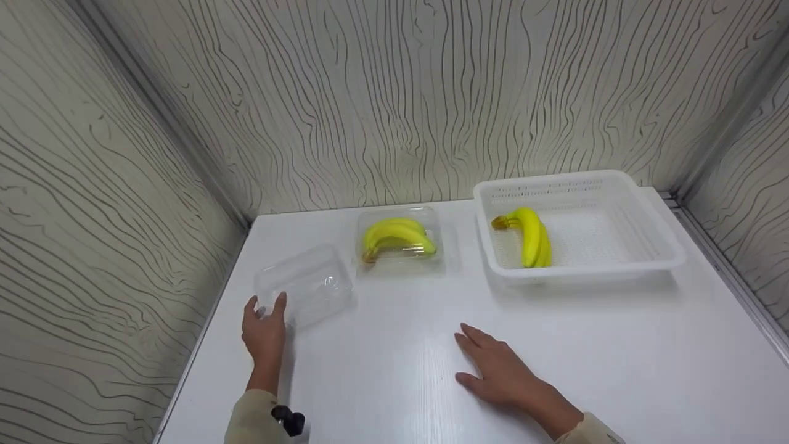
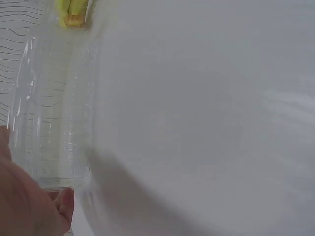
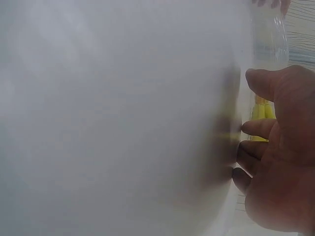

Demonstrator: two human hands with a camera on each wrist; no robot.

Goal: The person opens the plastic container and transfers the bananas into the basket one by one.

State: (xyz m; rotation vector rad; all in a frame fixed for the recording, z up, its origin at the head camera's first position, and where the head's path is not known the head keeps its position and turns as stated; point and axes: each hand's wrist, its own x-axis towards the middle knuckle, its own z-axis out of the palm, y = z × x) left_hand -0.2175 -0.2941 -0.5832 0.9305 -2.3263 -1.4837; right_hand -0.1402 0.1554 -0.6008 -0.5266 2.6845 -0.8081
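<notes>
At the left of the table, a clear plastic container (image 1: 308,283) sits at a slant. My left hand (image 1: 265,333) grips its near left end, thumb on one side and fingers on the other; the left wrist view shows the hand (image 2: 34,201) at the container's end. My right hand (image 1: 499,370) is spread low over the table in front, fingertips at the white surface and nothing held. Behind, a second clear container (image 1: 400,213) has a bunch of bananas (image 1: 397,231) in it. Another bunch of bananas (image 1: 535,237) lies in the white basket (image 1: 585,270) at right.
The white table (image 1: 382,370) is bounded by wood-grain patterned panels (image 1: 394,98) at the back and both sides. The basket stands at the back right, its rim raised above the table. The banana-filled container is between the basket and the slanted container.
</notes>
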